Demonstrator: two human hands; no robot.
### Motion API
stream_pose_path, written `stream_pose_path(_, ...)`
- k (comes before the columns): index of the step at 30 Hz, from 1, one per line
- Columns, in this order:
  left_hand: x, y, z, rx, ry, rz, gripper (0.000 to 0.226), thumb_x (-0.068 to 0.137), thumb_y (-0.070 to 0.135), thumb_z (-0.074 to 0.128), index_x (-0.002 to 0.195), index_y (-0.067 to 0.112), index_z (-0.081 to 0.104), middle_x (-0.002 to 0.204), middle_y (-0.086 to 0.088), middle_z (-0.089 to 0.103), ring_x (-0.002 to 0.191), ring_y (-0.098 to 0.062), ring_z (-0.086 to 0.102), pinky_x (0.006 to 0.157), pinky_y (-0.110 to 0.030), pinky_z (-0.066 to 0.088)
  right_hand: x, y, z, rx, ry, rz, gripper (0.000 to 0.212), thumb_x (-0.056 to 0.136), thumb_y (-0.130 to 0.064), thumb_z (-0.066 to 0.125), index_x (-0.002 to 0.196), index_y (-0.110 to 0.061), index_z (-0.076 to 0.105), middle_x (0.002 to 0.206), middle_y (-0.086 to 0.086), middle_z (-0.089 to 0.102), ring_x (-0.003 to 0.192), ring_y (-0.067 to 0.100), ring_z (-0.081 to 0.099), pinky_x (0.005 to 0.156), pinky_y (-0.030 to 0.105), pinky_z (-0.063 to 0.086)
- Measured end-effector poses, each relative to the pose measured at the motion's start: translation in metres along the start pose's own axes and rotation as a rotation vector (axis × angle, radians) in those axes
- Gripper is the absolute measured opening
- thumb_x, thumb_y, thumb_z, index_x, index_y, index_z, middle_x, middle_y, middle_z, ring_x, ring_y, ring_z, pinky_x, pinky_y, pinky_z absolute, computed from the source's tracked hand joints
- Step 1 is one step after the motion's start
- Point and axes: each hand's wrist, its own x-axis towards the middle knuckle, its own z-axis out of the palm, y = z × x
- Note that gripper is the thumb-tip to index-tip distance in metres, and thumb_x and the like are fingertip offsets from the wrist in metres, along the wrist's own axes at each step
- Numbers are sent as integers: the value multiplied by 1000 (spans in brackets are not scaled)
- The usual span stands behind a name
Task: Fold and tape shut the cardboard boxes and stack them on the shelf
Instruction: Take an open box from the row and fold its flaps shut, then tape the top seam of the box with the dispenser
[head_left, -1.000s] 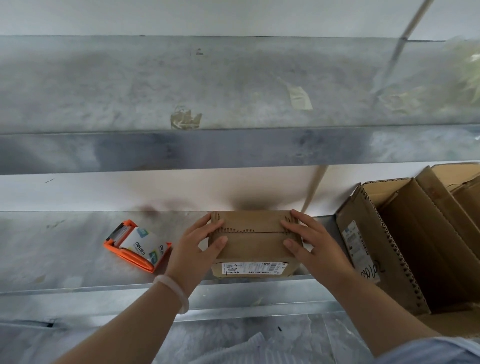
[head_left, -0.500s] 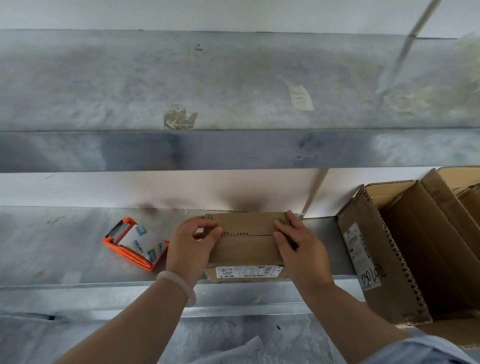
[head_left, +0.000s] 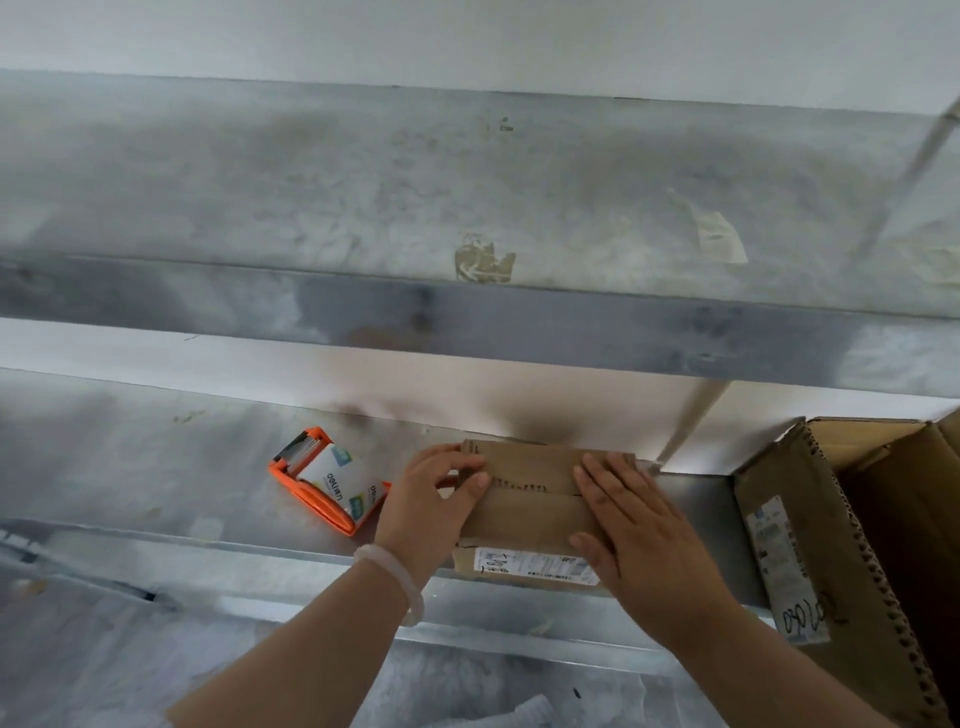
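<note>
A small brown cardboard box (head_left: 530, 493) with a white label on its front sits on the metal shelf (head_left: 156, 467), its top flaps folded down. My left hand (head_left: 431, 499) holds the box's left end, fingers curled over the top flap. My right hand (head_left: 634, 525) lies flat on the right half of the top, fingers straight, pressing the flaps down. An orange tape dispenser (head_left: 330, 480) with a white roll lies on the shelf just left of my left hand.
A larger open cardboard box (head_left: 831, 545) with a label and handwriting stands at the right end of the shelf. An upper metal shelf (head_left: 467, 332) runs overhead. A lower shelf level (head_left: 104, 649) lies below the front edge.
Both hands have slid inward over the box top. The right hand now lies flat on it and the left fingers have curled. The view has shifted right.
</note>
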Motion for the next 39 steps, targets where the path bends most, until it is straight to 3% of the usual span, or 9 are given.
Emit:
stream_pose_path(4, -22, -12, -17, -32, 296, -10, 25, 86, 27, 71, 107, 35, 59, 105, 9, 56, 92, -6, 55, 77, -14, 48, 1, -2, -1, 61, 7, 18, 71, 100, -62, 18, 143, -13, 49, 151, 0, 43, 144, 13, 26, 121, 27, 10)
stream_pose_path(7, -34, -20, -38, -242, 638, -215, 34, 81, 20, 77, 106, 19, 54, 93, -1, 53, 76, -11, 52, 61, -11, 42, 1, -3, 0, 108, 24, 27, 71, 99, -62, 22, 141, -12, 50, 150, 1, 45, 143, 14, 29, 121, 24, 9)
stream_pose_path(10, -33, -28, -53, -471, 733, -473, 51, 84, 26, 76, 123, 12, 45, 107, -4, 51, 91, -17, 54, 73, -20, 43, 1, -3, 1, 118, 36, 23, 71, 99, -62, 22, 140, -11, 52, 149, 2, 46, 142, 15, 31, 121, 23, 7)
stream_pose_path(13, -25, -36, -60, -636, 599, -634, 53, 91, 35, 67, 133, 9, 45, 114, -8, 53, 94, -20, 53, 87, -32, 42, 2, -4, 0, 119, 52, 16, 72, 100, -61, 22, 139, -9, 54, 147, 3, 48, 141, 16, 32, 121, 23, 7)
stream_pose_path(16, -16, -43, -59, -557, 462, -632, 40, 96, 39, 58, 124, 10, 58, 109, -9, 62, 88, -20, 56, 80, -32, 44, 2, -4, 0, 115, 62, 5, 72, 100, -60, 22, 137, -8, 55, 146, 4, 50, 140, 17, 34, 122, 26, 10)
stream_pose_path(21, 1, -60, -55, -434, 444, -579, 28, 89, 34, 70, 106, 12, 63, 107, -10, 69, 97, -27, 64, 84, -40, 52, 2, -3, 2, 99, 64, 4, 71, 101, -59, 21, 138, -8, 55, 146, 5, 49, 140, 20, 37, 121, 31, 15)
stream_pose_path(25, -1, -62, -56, -304, 450, -495, 18, 96, 26, 60, 103, 10, 63, 103, -15, 70, 90, -28, 66, 83, -43, 55, 2, -1, 2, 65, 55, -8, 72, 101, -59, 19, 140, -9, 53, 148, 4, 48, 140, 21, 37, 118, 38, 19)
stream_pose_path(30, -23, -29, -64, -661, 355, -314, 16, 101, 18, 50, 113, 16, 60, 99, -8, 70, 90, -22, 66, 71, -32, 54, 0, -1, 2, 27, 27, -5, 71, 102, -58, 16, 142, -12, 50, 150, 2, 46, 142, 20, 36, 118, 41, 19)
stream_pose_path(39, -53, 45, -70, -1055, 30, -54, 41, 87, 21, 52, 123, 2, 59, 117, -17, 68, 105, -26, 66, 85, -34, 58, 0, 0, -5, -90, -103, 14, 68, 103, -56, 10, 145, -16, 45, 150, 3, 45, 141, 21, 39, 112, 46, 17)
